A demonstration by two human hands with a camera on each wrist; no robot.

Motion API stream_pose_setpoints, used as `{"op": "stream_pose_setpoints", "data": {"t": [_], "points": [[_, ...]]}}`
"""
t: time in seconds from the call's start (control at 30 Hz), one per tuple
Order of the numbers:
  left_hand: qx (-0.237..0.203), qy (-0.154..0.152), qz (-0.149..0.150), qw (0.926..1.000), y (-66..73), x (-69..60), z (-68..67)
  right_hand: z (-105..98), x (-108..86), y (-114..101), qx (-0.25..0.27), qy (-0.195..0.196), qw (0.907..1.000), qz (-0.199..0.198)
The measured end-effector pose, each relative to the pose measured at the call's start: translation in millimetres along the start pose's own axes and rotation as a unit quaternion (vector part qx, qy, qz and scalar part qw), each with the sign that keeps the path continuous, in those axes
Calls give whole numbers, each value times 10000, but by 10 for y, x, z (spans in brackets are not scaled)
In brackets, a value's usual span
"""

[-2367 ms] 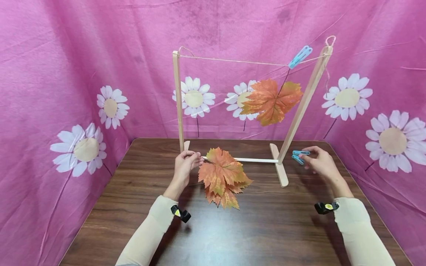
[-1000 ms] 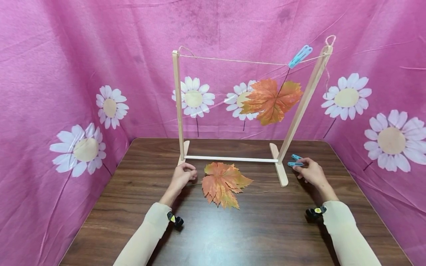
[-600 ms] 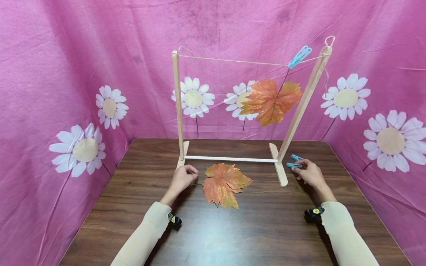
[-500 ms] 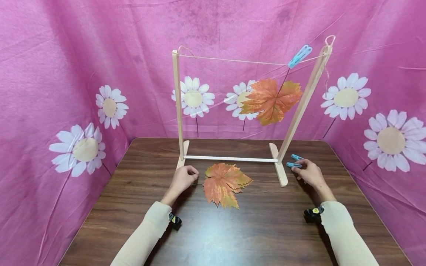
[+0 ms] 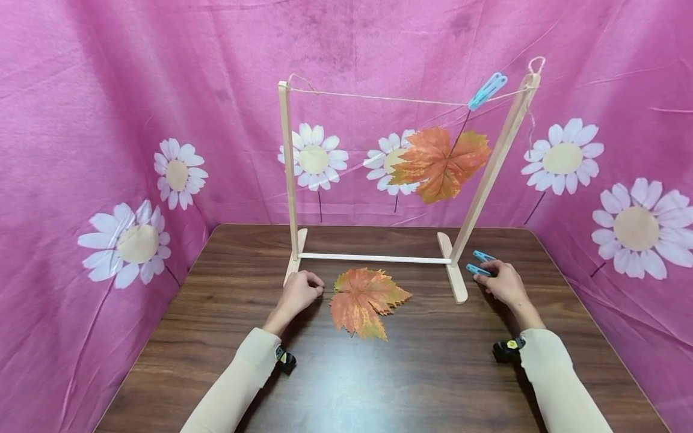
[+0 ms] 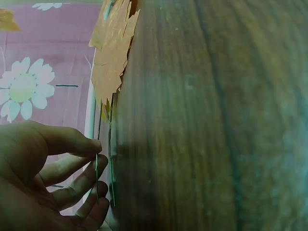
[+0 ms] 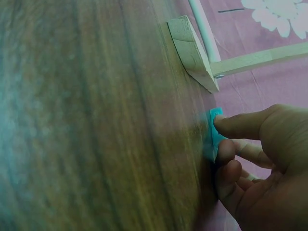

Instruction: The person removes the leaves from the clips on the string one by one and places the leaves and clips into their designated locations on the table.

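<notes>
So, looks like the pick-up step for another leaf: L hand [image 5: 298, 293] has thumb & finger pinching a stem [image 6: 97, 168], prob. the upper leaf's, w/ the leaves [image 5: 364, 304] overlapping on the desk [image 5: 346, 385] just R of that hand, in front of the white bar [image 5: 373, 259]. A 2nd stem [image 6: 113, 178] runs alongside, so at least 2 in the pile. R hand [image 5: 503, 284] grasps the near peg [image 5: 477, 270], thumb tip on it; the far peg [image 5: 483, 256] sits just beyond, & whether fingers touch that one too, can't tell. Both are just outside the rack's R foot [image 5: 459, 287]. One hung leaf [image 5: 441, 165] is already up, stem at the top peg [image 5: 487, 91] on the string [image 5: 379, 97], near the R post [image 5: 495, 162]. Next move, I'd judge: lift a single leaf by its stem, raise a peg, squeeze it & clip stem + string together on the free stretch L of the hung one. Poss. risk: 2nd leaf dragging along w/ the 1st.
</notes>
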State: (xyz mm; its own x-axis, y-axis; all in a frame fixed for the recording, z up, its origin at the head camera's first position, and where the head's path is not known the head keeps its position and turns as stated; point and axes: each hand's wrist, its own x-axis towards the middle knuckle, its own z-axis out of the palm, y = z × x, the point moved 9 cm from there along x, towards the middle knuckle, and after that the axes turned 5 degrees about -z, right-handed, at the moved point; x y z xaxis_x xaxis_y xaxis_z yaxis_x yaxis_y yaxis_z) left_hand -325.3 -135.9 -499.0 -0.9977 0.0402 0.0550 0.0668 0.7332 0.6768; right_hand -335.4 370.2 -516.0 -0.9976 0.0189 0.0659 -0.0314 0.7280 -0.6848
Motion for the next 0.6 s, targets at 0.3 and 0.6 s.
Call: {"op": "stream_pose_setpoints", "data": {"t": [0.3,0.6], "points": [[-216,-35,-172,9996,-36,15,-21,-4,-13,-14,36,49,10000,-11],[-517,221,-226,9982,-27,25,-117,-23,-12,-6,53,193,9998,-59]]}}
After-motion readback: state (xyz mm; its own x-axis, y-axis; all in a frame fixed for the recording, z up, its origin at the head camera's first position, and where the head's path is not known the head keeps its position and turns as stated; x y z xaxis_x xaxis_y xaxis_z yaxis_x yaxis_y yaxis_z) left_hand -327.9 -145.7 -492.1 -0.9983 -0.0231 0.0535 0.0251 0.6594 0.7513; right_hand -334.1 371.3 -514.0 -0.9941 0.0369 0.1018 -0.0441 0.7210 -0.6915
